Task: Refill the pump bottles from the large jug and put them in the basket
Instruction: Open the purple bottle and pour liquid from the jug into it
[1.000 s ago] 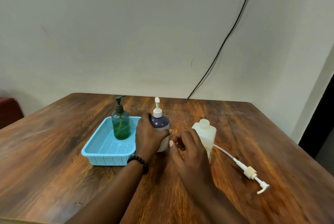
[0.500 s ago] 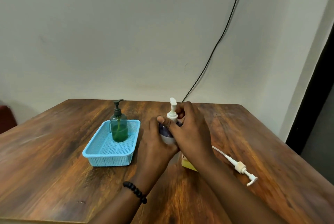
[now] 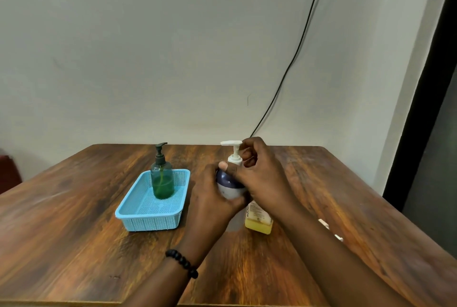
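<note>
Fingers [image 3: 249, 158] of right hand [image 3: 262, 178] pinching white pump [image 3: 233, 155], probably unscrewing; left hand [image 3: 210, 197] wrapped round purple bottle [image 3: 228, 186], steadying against worktop [image 3: 74, 244].

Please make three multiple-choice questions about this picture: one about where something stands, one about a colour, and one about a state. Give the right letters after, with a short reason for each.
1. Where does the green pump bottle stand?
A. Inside the basket
B. On the table beside the basket
C. In the left hand

2. What colour is the basket?
A. Red
B. Light blue
C. White

3. What is the state of the purple bottle?
A. Lying on its side, untouched
B. Standing alone inside the basket
C. Held upright, with both hands on it

Answers:
1. A: the green bottle stands upright within the basket's walls, at its far end.
2. B: its mesh walls and rim are light blue.
3. C: the left hand wraps the bottle's body while the right hand is at its white pump.
</note>
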